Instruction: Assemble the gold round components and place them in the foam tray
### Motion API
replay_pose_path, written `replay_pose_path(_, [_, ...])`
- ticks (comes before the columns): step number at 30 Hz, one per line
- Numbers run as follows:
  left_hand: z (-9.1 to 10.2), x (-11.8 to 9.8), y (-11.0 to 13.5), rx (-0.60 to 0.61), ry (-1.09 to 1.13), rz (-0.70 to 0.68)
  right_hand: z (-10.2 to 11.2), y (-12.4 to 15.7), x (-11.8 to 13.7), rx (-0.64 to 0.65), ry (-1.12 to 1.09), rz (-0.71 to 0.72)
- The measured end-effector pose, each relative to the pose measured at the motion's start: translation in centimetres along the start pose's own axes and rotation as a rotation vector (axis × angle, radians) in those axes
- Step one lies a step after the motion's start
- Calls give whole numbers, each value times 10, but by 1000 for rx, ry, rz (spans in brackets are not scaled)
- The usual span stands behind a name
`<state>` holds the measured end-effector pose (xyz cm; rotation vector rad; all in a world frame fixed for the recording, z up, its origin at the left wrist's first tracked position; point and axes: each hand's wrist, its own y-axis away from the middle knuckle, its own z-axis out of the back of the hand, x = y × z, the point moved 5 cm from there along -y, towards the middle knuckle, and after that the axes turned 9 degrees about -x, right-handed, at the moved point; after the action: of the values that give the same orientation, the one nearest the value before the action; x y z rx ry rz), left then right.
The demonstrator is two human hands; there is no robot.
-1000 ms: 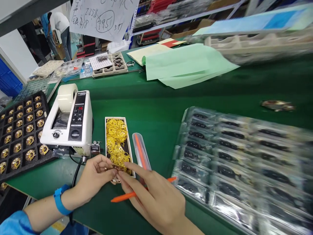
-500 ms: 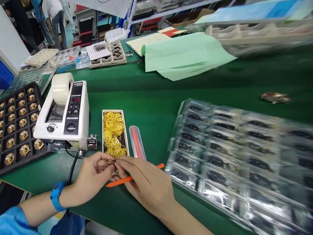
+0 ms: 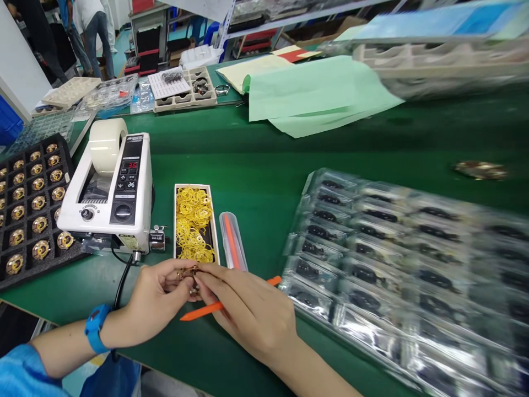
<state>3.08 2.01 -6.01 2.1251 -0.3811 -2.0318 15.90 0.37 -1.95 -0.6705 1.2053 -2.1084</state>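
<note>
My left hand (image 3: 155, 300), with a blue band on its wrist, pinches a small gold-coloured metal part (image 3: 193, 286) in front of the white box. The fingers cover most of this part, so its full shape is hidden. My right hand (image 3: 252, 314) meets it from the other side, fingertips closed against the part. An orange pointed stick (image 3: 202, 312) is tucked through the right hand, its tip sticking out to the left below the fingers. Just beyond both hands, a white box (image 3: 214, 231) holds thin yellow rings (image 3: 192, 215).
An electric tape dispenser (image 3: 136, 187) stands left of the box. Further left lies a black foam tray (image 3: 27, 220) of round gold pieces. Right of the box is a clear case (image 3: 232, 242); large plastic-covered trays (image 3: 372, 253) fill the right. Green sheets (image 3: 314, 91) lie behind.
The camera view has shifted slightly, moving the bench things a little. Both hands keep their grip on the gold part, and the orange stick stays in the right hand.
</note>
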Motion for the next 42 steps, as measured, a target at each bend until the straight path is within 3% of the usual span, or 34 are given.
replay_pose_path(7, [0, -4, 4, -15, -205, -188, 1, 3, 2, -7, 6, -3])
replay_pose_path(13, [-1, -7, 3, -14, -241, -214, 1, 6, 4, -37, 22, -7])
replay_pose_path(23, [-1, -7, 0, 33, -193, -103, -3, 6, 4, -10, 53, -20])
replay_pose_path(27, [0, -6, -4, 34, -89, 13, -5, 6, 0, 14, 34, -116])
replay_pose_path(33, [0, -6, -10, 93, 61, 139, 6, 2, -17, 29, -221, -371])
replay_pose_path(38, [2, -10, -11, 125, 17, 190, 0, -1, -31, 242, -516, -592])
replay_pose_path(42, [1, -15, -10, 128, 19, 205, -4, 1, -24, 350, -622, -549])
